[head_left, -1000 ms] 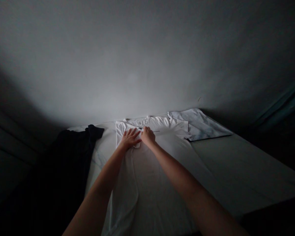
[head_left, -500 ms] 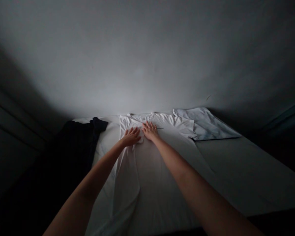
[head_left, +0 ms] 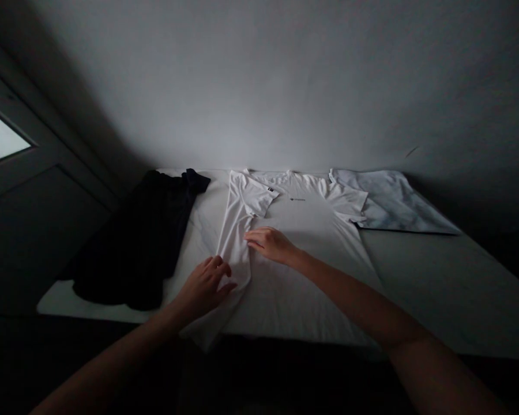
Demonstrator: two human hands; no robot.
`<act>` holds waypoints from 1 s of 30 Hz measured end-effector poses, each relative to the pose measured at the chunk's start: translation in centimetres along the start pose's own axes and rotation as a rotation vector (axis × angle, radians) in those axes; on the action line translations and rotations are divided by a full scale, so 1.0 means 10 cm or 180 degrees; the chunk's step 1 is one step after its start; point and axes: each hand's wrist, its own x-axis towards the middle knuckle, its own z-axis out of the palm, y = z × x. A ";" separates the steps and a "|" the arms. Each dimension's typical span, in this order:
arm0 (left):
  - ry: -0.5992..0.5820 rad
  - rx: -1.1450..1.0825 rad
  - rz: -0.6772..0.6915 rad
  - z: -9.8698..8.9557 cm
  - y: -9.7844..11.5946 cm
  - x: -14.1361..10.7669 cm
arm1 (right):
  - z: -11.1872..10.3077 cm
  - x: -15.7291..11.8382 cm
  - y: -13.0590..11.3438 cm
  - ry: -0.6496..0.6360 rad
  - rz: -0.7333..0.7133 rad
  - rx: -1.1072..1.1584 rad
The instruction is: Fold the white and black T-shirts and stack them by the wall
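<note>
A white T-shirt (head_left: pixel 303 242) lies spread on the pale bed-like surface, its left side folded inward with that sleeve lying over the chest. My right hand (head_left: pixel 268 243) rests on the edge of the folded strip below this sleeve, its fingers close together; whether they pinch cloth is hard to see. Lower down, my left hand (head_left: pixel 210 282) is at the outer edge of the folded strip, fingers bent and the thumb apart from them, with nothing visible between them.
Left of the shirt lies a dark garment (head_left: pixel 134 242). A folded grey-white garment (head_left: pixel 393 202) lies at the back right, touching the shirt's right sleeve. Behind is a wall (head_left: pixel 259 86); a door (head_left: pixel 34 173) stands at the left.
Both hands have come down from the folded sleeve toward the shirt's lower part, the left one furthest. The sleeve's dark label now shows. The view has turned slightly left and down.
</note>
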 end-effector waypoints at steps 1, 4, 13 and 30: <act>-0.0004 0.0001 -0.0093 0.01 0.08 -0.10 | 0.02 -0.09 -0.09 -0.0083 -0.0109 0.0041; -0.0069 0.0028 -0.0320 0.06 0.24 -0.27 | 0.11 -0.32 -0.36 -0.0209 -0.0553 0.0164; -0.0359 0.0613 -0.0695 0.12 0.55 -0.58 | 0.38 -0.76 -0.91 0.0008 -0.0837 -0.0360; 0.0908 0.0417 0.0598 0.51 0.90 -1.56 | 0.59 -0.96 -1.11 0.0312 -0.1421 -0.1216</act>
